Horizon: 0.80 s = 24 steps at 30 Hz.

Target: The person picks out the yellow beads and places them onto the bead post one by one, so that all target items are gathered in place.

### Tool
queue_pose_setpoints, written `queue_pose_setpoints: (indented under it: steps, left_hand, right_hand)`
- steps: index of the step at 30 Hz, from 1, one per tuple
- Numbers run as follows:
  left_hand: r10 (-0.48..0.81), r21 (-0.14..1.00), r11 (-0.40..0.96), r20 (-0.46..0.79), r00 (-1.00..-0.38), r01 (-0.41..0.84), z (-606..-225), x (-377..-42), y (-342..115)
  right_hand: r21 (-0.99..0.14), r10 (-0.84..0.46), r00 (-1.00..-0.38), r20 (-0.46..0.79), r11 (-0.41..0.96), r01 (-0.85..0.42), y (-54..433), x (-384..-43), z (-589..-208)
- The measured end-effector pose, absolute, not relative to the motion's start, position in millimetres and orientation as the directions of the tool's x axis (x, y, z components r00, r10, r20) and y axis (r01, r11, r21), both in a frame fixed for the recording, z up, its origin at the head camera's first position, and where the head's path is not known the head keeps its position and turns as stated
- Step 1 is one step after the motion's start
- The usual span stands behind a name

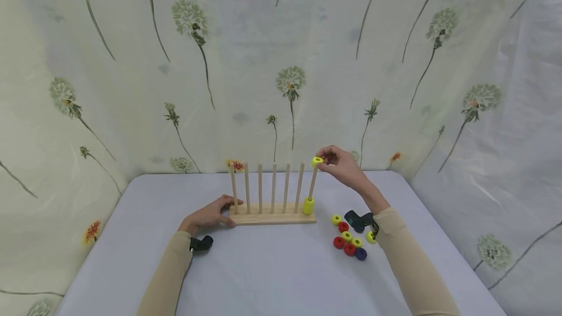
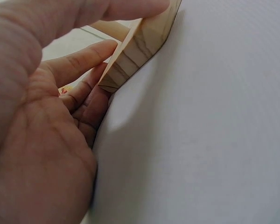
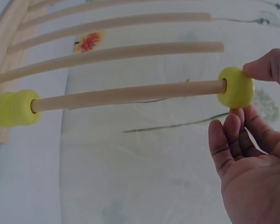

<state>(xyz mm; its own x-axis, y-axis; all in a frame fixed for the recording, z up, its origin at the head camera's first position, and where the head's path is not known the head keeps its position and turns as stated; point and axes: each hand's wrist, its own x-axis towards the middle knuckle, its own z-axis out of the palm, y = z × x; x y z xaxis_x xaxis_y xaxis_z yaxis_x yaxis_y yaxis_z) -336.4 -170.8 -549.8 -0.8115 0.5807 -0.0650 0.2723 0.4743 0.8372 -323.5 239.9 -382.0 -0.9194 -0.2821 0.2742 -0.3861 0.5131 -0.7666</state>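
Observation:
A wooden peg stand [image 1: 275, 217] with a row of several upright pegs stands on the table. My left hand [image 1: 213, 212] grips its left end, thumb at the front edge and fingers behind; the left wrist view shows the base's end [image 2: 139, 51] between them. My right hand [image 1: 344, 166] pinches a yellow bead [image 3: 236, 87] between thumb and fingertips, at the top of the rightmost peg [image 3: 130, 94]. The peg's tip sits in the bead's hole. Stacked yellow beads [image 1: 309, 205] lie at the bottom of that same peg.
Right of the stand lie loose beads: red ones [image 1: 338, 243], yellow ones [image 1: 336, 220] and dark blue ones [image 1: 361, 254]. My right wrist's black camera [image 1: 357, 219] hangs over some of them. A flowered cloth [image 1: 246, 87] rises behind the white table [image 1: 263, 277].

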Motion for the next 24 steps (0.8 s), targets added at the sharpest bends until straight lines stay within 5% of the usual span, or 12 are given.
queue_pose_setpoints:
  steps: [24]
  left_hand:
    - [0.579,0.841,0.47,-0.067,-0.812,0.266,-552,-337,-171]
  right_hand:
    - [-0.848,-0.35,-0.92,0.174,0.422,-0.321,272,-300,-397]
